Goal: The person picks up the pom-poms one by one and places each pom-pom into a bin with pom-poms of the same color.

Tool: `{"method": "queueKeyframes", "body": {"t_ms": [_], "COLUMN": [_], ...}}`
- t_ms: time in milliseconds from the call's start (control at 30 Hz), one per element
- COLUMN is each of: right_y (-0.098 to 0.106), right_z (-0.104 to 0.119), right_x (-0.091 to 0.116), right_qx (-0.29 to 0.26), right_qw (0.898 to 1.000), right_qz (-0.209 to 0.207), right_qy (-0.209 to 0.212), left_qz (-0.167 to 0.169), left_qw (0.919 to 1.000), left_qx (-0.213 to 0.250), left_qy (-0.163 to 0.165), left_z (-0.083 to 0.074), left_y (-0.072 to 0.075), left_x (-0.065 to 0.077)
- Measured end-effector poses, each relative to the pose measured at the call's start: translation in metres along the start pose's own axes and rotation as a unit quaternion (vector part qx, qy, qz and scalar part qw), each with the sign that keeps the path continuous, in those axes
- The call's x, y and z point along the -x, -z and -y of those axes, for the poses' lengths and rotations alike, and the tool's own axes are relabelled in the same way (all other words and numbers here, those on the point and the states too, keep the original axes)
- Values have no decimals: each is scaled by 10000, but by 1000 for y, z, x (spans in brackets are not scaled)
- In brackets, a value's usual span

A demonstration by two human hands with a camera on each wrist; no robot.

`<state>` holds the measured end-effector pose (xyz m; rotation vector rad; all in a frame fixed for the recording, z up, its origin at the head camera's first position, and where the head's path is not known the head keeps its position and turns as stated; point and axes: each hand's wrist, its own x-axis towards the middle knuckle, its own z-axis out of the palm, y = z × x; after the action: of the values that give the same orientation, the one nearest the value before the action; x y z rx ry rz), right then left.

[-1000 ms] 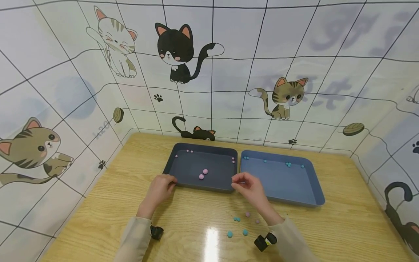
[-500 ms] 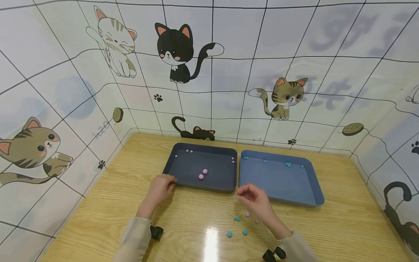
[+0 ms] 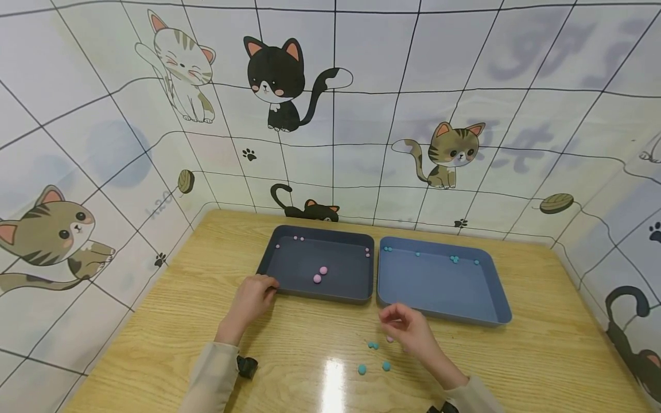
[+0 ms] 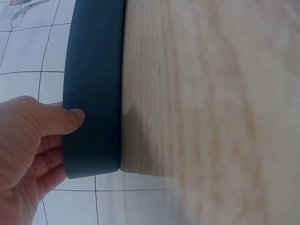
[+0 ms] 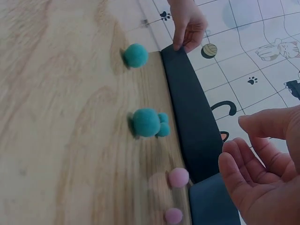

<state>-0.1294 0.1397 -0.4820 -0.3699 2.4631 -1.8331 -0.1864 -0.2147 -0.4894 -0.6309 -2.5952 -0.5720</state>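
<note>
My left hand holds the near left corner of the dark tray. In the left wrist view the thumb presses the tray's outer wall, with the fingers curled behind the rim. My right hand hovers in front of the blue tray, fingers loosely bent and thumb apart, nothing between them. Below it lies a pink pom-pom, with a smaller pink pom-pom nearby, hidden by the hand in the head view. Nearer me rest two larger teal pom-poms and a small teal pair.
Inside the dark tray are two larger pink balls and several tiny pink ones along its walls. Several small teal balls line the blue tray's far side. Both trays stand side by side on the wooden table, before a cat-print wall covering.
My right hand has drawn back from the dark tray's near right corner, toward me and slightly right, over the loose pom-poms. The left hand stays at its corner.
</note>
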Motion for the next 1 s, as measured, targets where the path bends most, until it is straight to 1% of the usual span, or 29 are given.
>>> {"method": "queueKeyframes", "body": {"t_ms": [167,367,567,867,1000], "right_y": [2,4,5,4,4], "right_z": [-5,-10,-16,-23,-27], "right_x": [3,5,5,6,5], "right_qx": [68,206,328,430,581], "right_qw": [9998,9990,9982,9972,9957], "right_qz": [200,359,429,407,528], "right_qy": [25,148,261,465,492], "left_qz": [1,2,8,-21,-42], "left_qw": [10000,10000,10000,10000,10000], "left_qx": [-5,-1,5,6,11], "left_qy": [0,-4,8,-29,-50], "left_z": [0,1,1,1,2], "left_y": [0,0,0,-1,-1], "left_x": [0,1,1,1,1]}}
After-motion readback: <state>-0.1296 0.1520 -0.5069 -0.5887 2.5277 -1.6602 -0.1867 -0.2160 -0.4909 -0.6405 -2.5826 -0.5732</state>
